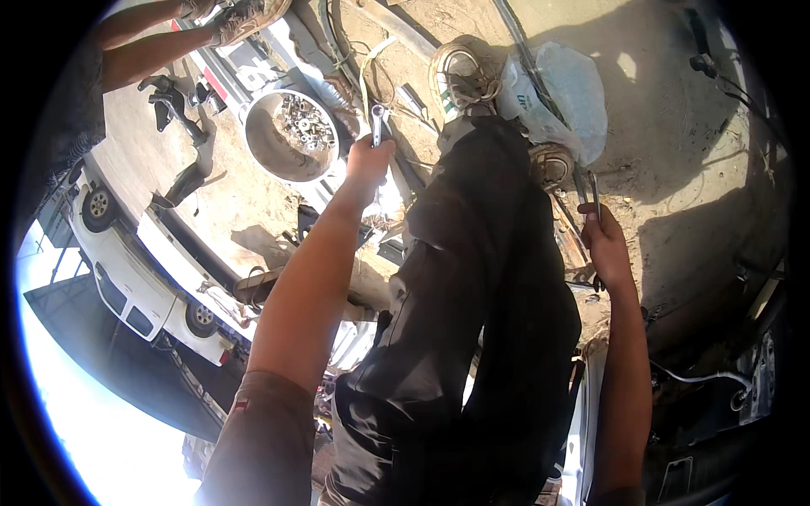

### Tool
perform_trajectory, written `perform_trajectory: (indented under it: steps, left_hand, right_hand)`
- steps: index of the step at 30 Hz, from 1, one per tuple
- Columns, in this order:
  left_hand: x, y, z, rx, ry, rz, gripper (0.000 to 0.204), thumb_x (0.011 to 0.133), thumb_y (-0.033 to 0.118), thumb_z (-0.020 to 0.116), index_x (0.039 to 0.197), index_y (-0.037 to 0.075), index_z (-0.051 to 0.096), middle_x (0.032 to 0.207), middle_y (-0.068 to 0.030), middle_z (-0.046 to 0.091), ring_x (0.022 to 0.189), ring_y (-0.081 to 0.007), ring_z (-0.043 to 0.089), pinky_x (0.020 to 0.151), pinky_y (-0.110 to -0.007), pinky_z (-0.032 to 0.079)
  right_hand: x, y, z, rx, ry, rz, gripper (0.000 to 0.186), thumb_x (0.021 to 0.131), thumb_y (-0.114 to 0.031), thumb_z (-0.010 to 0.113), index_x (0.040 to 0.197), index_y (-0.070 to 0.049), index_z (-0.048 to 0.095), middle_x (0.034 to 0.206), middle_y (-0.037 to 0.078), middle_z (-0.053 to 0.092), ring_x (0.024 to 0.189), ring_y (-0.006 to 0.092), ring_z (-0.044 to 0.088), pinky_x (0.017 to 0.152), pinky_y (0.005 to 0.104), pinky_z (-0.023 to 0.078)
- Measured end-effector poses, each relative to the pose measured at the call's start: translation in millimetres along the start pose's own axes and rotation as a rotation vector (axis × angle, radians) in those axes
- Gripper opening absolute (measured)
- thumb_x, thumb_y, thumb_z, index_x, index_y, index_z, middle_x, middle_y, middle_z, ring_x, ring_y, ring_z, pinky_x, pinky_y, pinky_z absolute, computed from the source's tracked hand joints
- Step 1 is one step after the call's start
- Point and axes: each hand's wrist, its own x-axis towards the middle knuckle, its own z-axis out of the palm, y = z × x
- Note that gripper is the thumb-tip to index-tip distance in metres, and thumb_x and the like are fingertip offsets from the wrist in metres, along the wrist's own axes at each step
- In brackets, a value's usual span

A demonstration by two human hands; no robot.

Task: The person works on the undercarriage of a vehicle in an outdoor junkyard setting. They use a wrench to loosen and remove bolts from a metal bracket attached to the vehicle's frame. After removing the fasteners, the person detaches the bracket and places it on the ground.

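My left hand point(369, 164) is closed round a silver wrench point(377, 126), its round head pointing away from me. Just left of it sits a white bucket point(263, 150) holding many loose nuts and bolts point(307, 123). On the right, my right hand point(606, 244) grips a slim metal tool point(596, 190). One end sticks up past the fingers, and a dark part shows below the palm; its exact kind is unclear. That tool is close to my shoe point(553, 164) and apart from the bucket.
A white plastic bag point(557, 93) lies beyond my right shoe, with a long dark bar across it. Metal parts and straps litter the dirt ground. At upper left stands another person point(160, 51). Dark brackets point(181, 114) lie nearby; a white pickup point(139, 291) is parked farther left.
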Motion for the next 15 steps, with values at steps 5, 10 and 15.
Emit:
perform_trajectory:
  steps: [5,10,15]
  left_hand:
    - [50.8,-44.8,33.2,-0.108,0.062,-0.085,0.022,0.084,0.025,0.062,0.085,0.003,0.061,0.062,-0.0020,0.051,0.052,-0.0144,0.050,0.044,-0.032,0.044]
    - [127.1,-107.3,71.4,-0.122,0.202,-0.047,0.025,0.085,0.026,0.059,0.092,0.003,0.066,0.065,-0.0049,0.059,0.059,-0.0166,0.057,0.055,-0.035,0.048]
    - [144.1,-96.3,109.2,0.038,0.210,-0.235,0.032,0.082,0.033,0.060,0.105,0.012,0.070,0.087,-0.0177,0.069,0.089,-0.0349,0.066,0.079,-0.042,0.050]
  right_hand:
    - [50.0,-7.7,15.3,-0.152,0.056,-0.016,0.015,0.099,-0.020,0.045,0.098,-0.010,0.057,0.063,-0.006,0.037,0.054,0.0045,0.033,0.048,0.0232,0.027]
    - [112.7,-44.6,58.6,-0.064,0.086,0.049,0.017,0.096,-0.016,0.051,0.096,-0.003,0.061,0.069,-0.004,0.045,0.063,0.0062,0.039,0.056,0.0244,0.033]
    - [178.2,-73.2,96.5,-0.147,-0.003,0.016,0.019,0.096,-0.020,0.053,0.099,-0.005,0.064,0.065,-0.004,0.046,0.056,0.0053,0.038,0.050,0.0225,0.030]
